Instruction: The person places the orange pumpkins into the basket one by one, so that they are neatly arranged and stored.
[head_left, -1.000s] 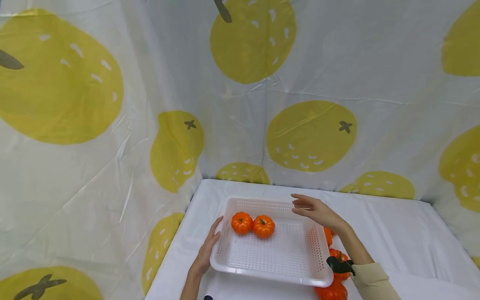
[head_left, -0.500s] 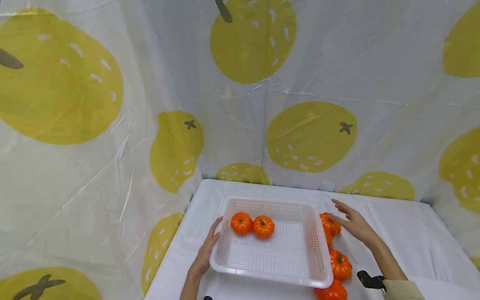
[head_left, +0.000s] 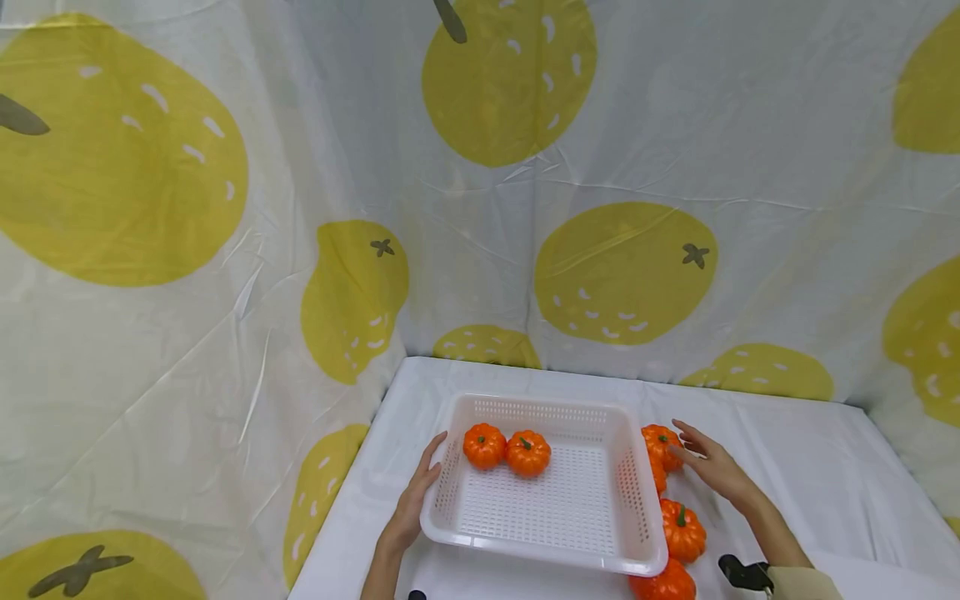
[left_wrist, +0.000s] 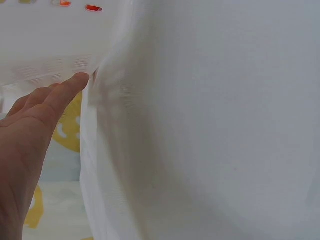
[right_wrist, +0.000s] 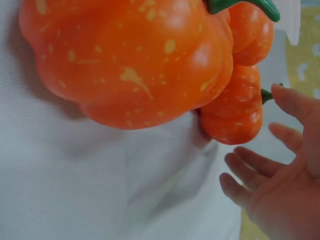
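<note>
Far pumpkin (head_left: 662, 447): lying on the white table (head_left: 795, 467), just outside the far right corner of the basket (head_left: 543, 551); I am seeing it directly in front of the right hand's fingertips, towards the basket side.
Right hand (head_left: 716, 468): hovering beside that pumpkin, fingers spread and gently bent, palm holding nothing; in the right wrist view I am finding the thumb close by the green stem (right_wrist: 267, 96), though I cannot tell whether they are touching.
Left hand (head_left: 408, 504): resting along the left side of the basket, fingers nearly straight, not wrapping round anything.
Further pumpkins, outside: second pumpkin (head_left: 658, 477), sitting partly hidden behind the basket wall; third pumpkin (head_left: 683, 533), sitting nearer the wearer; nearest pumpkin (head_left: 666, 583), its edge disappearing behind the basket corner.
Pumpkins, inside: left pumpkin (head_left: 483, 446) and right pumpkin (head_left: 528, 454), lying side by side towards the far left, leaning against each other.
</note>
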